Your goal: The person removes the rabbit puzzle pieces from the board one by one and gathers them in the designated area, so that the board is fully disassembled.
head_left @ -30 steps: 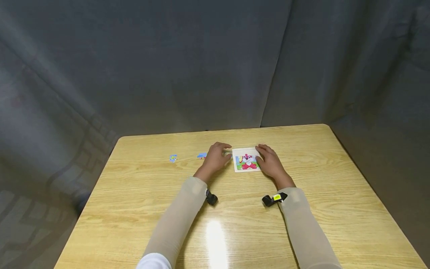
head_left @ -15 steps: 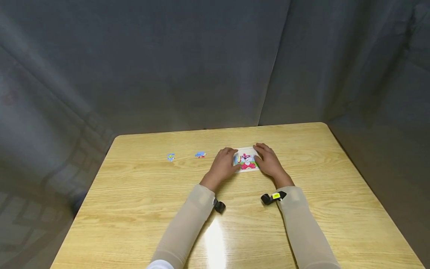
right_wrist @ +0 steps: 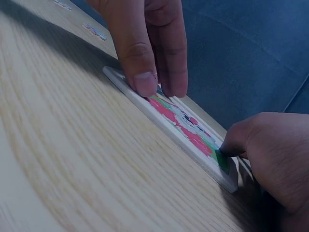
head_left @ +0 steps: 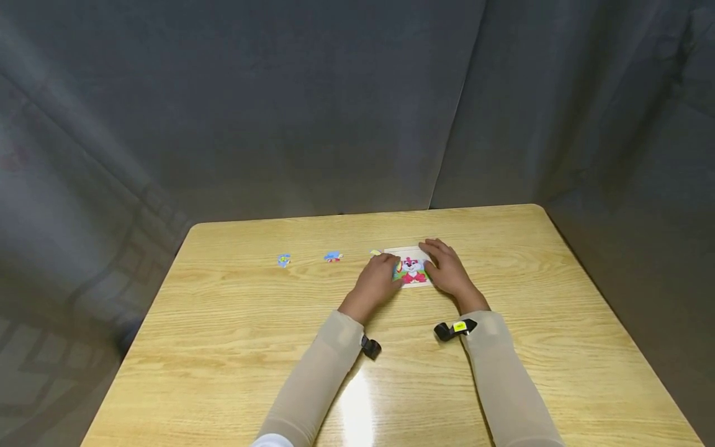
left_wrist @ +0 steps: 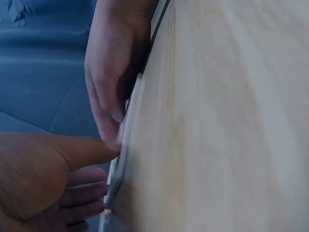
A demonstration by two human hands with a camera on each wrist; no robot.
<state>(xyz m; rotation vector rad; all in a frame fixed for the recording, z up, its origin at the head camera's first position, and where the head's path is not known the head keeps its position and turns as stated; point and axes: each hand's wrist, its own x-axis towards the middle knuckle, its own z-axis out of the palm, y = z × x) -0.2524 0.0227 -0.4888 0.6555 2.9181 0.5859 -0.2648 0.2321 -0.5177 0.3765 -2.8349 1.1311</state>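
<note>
A jigsaw puzzle (head_left: 413, 273) with a pink-and-white cartoon animal sits in a white frame on the table. My left hand (head_left: 378, 279) lies over the frame's left side. In the right wrist view its thumb (right_wrist: 144, 83) and fingers point straight down, touching the picture near that end. Any loose piece under these fingertips is hidden. My right hand (head_left: 449, 267) holds the frame's right side, thumb on the green corner and fingers toward the far edge. Just beyond the left hand, a small yellowish piece (head_left: 376, 252) shows beside the frame.
Two loose blue puzzle pieces lie to the left: one with red at its lower edge (head_left: 333, 256), another with a yellow-green spot (head_left: 283, 260) farther out. Grey cloth (head_left: 313, 124) hangs behind the wooden table (head_left: 234, 347).
The left hand has moved right, from beside the frame onto its left part, uncovering the yellowish piece. The right hand has stayed at the right side.
</note>
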